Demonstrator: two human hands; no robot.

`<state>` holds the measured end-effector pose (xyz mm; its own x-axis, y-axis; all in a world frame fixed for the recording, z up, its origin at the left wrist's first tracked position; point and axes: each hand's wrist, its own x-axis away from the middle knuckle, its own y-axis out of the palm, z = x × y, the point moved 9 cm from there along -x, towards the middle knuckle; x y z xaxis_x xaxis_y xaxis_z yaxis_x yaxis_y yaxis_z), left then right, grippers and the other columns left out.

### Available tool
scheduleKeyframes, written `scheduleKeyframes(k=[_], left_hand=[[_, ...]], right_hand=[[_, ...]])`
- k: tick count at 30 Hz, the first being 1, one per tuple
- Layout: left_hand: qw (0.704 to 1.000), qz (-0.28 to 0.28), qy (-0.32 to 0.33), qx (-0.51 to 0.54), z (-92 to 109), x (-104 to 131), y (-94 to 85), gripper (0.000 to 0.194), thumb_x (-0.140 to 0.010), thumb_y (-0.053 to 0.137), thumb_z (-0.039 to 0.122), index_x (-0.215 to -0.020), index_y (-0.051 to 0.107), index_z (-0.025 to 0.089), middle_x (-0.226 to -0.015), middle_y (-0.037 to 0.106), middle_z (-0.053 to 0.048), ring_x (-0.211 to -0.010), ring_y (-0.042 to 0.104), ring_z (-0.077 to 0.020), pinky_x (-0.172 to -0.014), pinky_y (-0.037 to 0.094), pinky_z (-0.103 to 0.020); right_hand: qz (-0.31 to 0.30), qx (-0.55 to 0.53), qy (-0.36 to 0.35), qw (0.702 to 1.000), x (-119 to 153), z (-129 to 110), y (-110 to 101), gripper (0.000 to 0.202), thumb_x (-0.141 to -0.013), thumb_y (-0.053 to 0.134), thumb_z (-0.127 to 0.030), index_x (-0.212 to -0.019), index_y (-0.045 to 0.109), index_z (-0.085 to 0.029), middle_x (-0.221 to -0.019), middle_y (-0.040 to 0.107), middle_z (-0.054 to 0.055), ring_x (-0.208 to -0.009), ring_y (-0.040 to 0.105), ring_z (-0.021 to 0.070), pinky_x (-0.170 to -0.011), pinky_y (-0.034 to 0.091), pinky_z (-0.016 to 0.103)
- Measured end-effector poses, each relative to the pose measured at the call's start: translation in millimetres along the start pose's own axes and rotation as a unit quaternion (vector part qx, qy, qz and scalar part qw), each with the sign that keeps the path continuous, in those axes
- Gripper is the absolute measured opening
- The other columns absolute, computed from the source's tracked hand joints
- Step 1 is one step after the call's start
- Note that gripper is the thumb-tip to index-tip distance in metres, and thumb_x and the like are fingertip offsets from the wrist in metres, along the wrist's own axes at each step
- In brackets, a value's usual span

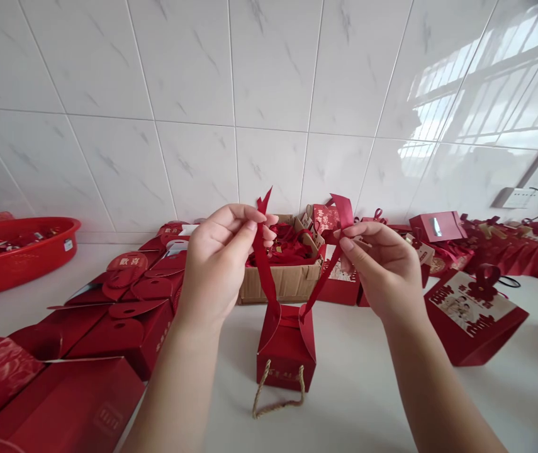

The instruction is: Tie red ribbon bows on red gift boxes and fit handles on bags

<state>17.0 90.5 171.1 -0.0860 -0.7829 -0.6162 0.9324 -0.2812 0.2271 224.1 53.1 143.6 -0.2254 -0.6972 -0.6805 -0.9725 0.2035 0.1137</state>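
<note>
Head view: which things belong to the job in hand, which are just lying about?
In the job:
red ribbon, pinched by left hand and right hand
small red box beneath, ribbon rising from it

Apparently just lying about:
red tub
red boxes at left
cardboard carton
box at right

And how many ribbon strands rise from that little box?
2: one strand runs up to the left hand, the other to the right hand. Any inside the box would be hidden.

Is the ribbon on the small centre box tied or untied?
Untied: the ribbon rises from the box as two separate tails, one pinched in the left hand, one in the right hand.
</note>
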Motion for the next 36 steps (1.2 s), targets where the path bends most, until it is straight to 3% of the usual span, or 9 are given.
scheduleKeyframes(k=[8,12,16,20,23,27,31,36], left_hand=[[0.998,-0.026,0.035,-0.047,8,4,5.2,0.015,-0.081,0.061,0.010,-0.090,0.069,0.020,-0.089,0.069,-0.004,-0.075,0.064,-0.0137,-0.077,0.054,-0.029],[0.995,-0.032,0.054,-0.077,13,6,6.0,0.018,-0.085,0.055,0.012,-0.081,0.070,0.021,-0.084,0.071,-0.003,-0.084,0.067,-0.0185,-0.082,0.055,-0.035],[0.992,-0.028,0.065,-0.103,15,8,5.3,0.024,-0.087,0.054,0.015,-0.071,0.070,0.022,-0.072,0.069,-0.003,-0.097,0.066,-0.0229,-0.087,0.055,-0.038],[0.995,-0.016,0.054,-0.086,14,9,4.4,0.018,-0.087,0.057,0.018,-0.096,0.071,0.022,-0.091,0.071,-0.004,-0.077,0.068,-0.0162,-0.079,0.058,-0.034],[0.995,-0.018,0.053,-0.079,15,10,6.3,0.022,-0.086,0.060,0.020,-0.106,0.069,0.021,-0.093,0.071,-0.005,-0.074,0.068,-0.0147,-0.076,0.059,-0.031],[0.992,-0.023,0.067,-0.106,20,12,8.8,0.024,-0.085,0.063,0.021,-0.107,0.070,0.023,-0.095,0.073,-0.005,-0.081,0.070,-0.0176,-0.080,0.059,-0.032],[0.988,-0.045,0.088,-0.119,25,14,14.0,0.031,-0.081,0.068,0.017,-0.110,0.070,0.025,-0.102,0.074,-0.005,-0.095,0.070,-0.0213,-0.090,0.057,-0.034],[0.985,-0.058,0.100,-0.129,28,15,17.9,0.029,-0.080,0.068,0.015,-0.108,0.071,0.025,-0.107,0.073,-0.004,-0.087,0.073,-0.0197,-0.087,0.059,-0.032]], right_hand=[[0.017,0.034,-0.048,0.998,3,-9,-3,0.021,-0.080,0.067,-0.018,-0.097,0.071,-0.030,-0.072,0.061,-0.001,-0.054,0.054,0.0108,-0.049,0.049,0.028],[0.008,0.050,-0.081,0.995,5,-15,-1,0.028,-0.081,0.065,-0.018,-0.103,0.071,-0.033,-0.095,0.064,0.001,-0.053,0.052,0.0091,-0.047,0.051,0.030],[0.003,0.048,-0.087,0.995,6,-16,-1,0.030,-0.081,0.064,-0.018,-0.105,0.071,-0.035,-0.100,0.064,0.000,-0.053,0.052,0.0092,-0.046,0.050,0.029],[0.011,0.051,-0.088,0.995,6,-17,-4,0.029,-0.081,0.065,-0.018,-0.104,0.071,-0.034,-0.098,0.064,0.001,-0.055,0.052,0.0095,-0.048,0.048,0.029],[0.017,0.051,-0.098,0.994,6,-19,-5,0.030,-0.081,0.065,-0.016,-0.103,0.072,-0.035,-0.093,0.063,0.000,-0.058,0.051,0.0099,-0.051,0.047,0.029],[0.018,0.060,-0.118,0.991,7,-25,-4,0.030,-0.080,0.065,-0.016,-0.101,0.073,-0.036,-0.093,0.064,0.001,-0.071,0.055,0.0144,-0.059,0.048,0.031],[0.015,0.064,-0.134,0.989,9,-30,-3,0.028,-0.081,0.065,-0.016,-0.100,0.073,-0.036,-0.102,0.066,0.002,-0.095,0.060,0.0209,-0.078,0.052,0.037],[-0.001,0.052,-0.155,0.987,10,-34,-3,0.034,-0.082,0.063,-0.013,-0.103,0.072,-0.038,-0.106,0.067,0.000,-0.108,0.059,0.0226,-0.087,0.051,0.039]])
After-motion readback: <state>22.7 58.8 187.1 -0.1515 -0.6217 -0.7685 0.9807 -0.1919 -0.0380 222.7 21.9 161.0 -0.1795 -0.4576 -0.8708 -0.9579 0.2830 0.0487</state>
